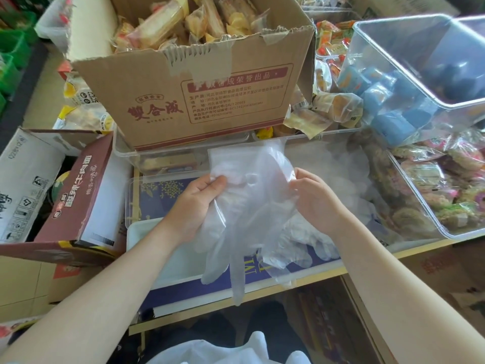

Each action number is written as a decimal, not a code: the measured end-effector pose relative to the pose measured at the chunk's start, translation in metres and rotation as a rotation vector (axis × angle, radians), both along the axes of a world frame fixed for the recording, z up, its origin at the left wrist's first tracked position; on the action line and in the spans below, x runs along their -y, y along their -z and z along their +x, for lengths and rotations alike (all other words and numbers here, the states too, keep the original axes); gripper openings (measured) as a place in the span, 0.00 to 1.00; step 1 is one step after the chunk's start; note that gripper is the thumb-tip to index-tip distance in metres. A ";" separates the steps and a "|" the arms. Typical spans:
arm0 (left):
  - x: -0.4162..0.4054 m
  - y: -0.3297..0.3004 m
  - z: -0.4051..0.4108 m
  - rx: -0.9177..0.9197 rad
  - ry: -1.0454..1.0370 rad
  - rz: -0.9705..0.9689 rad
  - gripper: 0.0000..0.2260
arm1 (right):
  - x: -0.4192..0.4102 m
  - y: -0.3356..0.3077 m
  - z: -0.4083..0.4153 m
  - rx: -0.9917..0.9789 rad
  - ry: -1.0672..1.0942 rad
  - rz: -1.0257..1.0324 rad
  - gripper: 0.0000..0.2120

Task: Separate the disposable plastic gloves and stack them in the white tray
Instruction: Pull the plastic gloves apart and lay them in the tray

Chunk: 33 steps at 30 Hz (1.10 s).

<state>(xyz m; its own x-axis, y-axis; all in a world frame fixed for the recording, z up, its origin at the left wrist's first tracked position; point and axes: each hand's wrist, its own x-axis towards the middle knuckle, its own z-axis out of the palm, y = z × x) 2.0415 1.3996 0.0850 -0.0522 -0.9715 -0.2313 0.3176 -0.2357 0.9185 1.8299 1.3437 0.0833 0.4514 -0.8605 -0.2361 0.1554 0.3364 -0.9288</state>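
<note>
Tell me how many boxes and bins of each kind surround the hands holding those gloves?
Open brown cardboard box of wrapped snacks: 1
Printed noodle cartons at left: 2
Clear plastic bins: 3
White tray: 1
Total: 7

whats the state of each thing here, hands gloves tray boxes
left hand: pinches the gloves' cuff edge
right hand: pinches the opposite edge
plastic gloves: held up, fingers hanging down
white tray: below the left hand, contents unclear
cardboard box: open, full of wrapped snacks
clear bin: tilted, holds blue packets
</note>
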 end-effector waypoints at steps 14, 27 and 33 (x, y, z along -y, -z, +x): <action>-0.005 0.000 0.000 -0.054 0.052 0.017 0.15 | -0.002 0.001 -0.001 0.079 -0.010 -0.009 0.13; 0.007 0.023 0.012 0.611 0.089 -0.079 0.05 | -0.009 0.002 0.009 -0.284 0.438 -0.230 0.11; 0.008 0.020 0.014 0.547 0.150 -0.123 0.02 | -0.004 0.000 0.001 -0.224 0.245 -0.058 0.20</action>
<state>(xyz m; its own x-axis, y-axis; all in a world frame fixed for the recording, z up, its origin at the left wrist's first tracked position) 2.0556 1.3916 0.0654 -0.0963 -0.9840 -0.1498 -0.2399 -0.1231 0.9630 1.8309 1.3474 0.0833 0.1723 -0.9520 -0.2531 0.0151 0.2594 -0.9656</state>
